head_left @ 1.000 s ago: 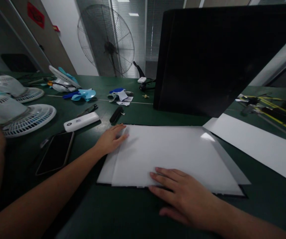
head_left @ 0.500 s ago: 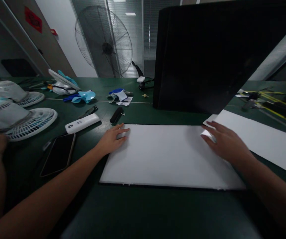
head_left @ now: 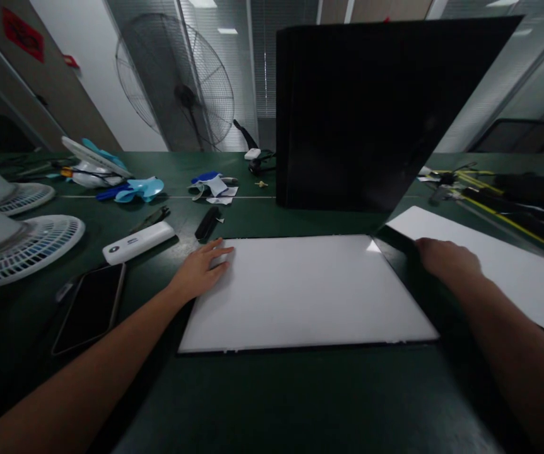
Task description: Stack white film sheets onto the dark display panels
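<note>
A white rectangular panel (head_left: 300,296) with thin dark edges lies flat on the green table in front of me. My left hand (head_left: 199,271) rests at its far left corner, fingers spread over the white surface and holding nothing. Off the panel's right side, my right hand (head_left: 449,263) is closed, its fingers curled under. It sits over the near-left edge of a second white sheet (head_left: 512,271). Its fingertips are hidden, so I cannot tell whether it grips that edge.
A large black monitor-like slab (head_left: 370,120) stands behind the panel. On the left are a phone (head_left: 92,306), a white oblong device (head_left: 139,241), a black clip-like object (head_left: 208,224) and white fan parts (head_left: 40,249). Yellow-and-black strips (head_left: 508,217) lie at the right.
My right hand has left the white panel's far right corner and moved right to the second sheet, its fingers closing. My left hand stays on the panel. The view has shifted right.
</note>
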{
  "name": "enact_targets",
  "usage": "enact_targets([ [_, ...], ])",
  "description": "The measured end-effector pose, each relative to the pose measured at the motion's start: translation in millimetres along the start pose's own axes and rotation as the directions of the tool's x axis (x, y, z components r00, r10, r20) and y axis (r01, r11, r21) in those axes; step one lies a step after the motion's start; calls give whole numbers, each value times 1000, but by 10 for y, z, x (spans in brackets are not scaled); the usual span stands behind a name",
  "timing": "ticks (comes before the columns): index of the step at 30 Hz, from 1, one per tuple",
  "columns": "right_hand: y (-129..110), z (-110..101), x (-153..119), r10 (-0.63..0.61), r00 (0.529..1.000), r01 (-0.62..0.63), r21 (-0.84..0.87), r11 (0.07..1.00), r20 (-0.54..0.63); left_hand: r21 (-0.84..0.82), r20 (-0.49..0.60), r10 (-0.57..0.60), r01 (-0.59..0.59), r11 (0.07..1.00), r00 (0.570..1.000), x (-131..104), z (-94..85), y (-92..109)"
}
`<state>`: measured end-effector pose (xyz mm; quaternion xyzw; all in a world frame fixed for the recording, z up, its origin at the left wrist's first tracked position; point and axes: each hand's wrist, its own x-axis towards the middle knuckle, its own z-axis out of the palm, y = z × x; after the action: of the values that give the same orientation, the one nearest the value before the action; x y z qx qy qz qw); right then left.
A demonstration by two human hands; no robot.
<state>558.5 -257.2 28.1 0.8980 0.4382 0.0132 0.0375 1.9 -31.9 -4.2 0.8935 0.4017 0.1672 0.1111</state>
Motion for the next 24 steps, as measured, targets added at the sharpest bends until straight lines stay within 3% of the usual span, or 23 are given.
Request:
enact_targets([
  [3,-12,-233,-180,68,998,-69,-78,995,-14,-2,-4,3,-3,1000,1000,0,-3,1],
  [6,-197,-429,-349,21,1000,-23,-119,993,-21,2,-5,-3,3,1000,1000,1,-14,10],
  [10,-808,-560,-695,-181,983,180,-159,971,9,1,-2,-16,16,1000,1000,-3,-31,31],
  [12,-1181,-557,-978,-346,937,348,-155,925,38,-3,6,-20,20,1000,1000,-7,-41,44],
  [13,-1356,-538,-1140,-433,900,437,-143,888,55,-9,10,-25,25,1000,1000,-9,-46,50],
  [15,-1651,-474,-1467,-620,779,627,-91,774,94,-33,10,-33,33,999,999,-11,-52,61],
  [18,-1918,-365,-1850,-879,476,876,67,477,42,-76,-9,-27,27,997,1000,-9,-50,62],
  [20,-1985,-328,-1976,-960,278,946,186,267,-34,-85,-17,-16,15,996,1000,-7,-41,55],
  [22,-1989,-325,-1996,-985,163,950,278,141,-56,-66,-7,-12,11,998,1000,-6,-27,44],
  [23,-1974,-328,-1972,-989,138,948,298,115,-60,-47,-1,-11,11,999,1000,-7,-19,39],
  [24,-1952,-327,-1929,-988,143,948,296,118,-65,-27,5,-10,10,1000,1000,-7,-11,33],
])
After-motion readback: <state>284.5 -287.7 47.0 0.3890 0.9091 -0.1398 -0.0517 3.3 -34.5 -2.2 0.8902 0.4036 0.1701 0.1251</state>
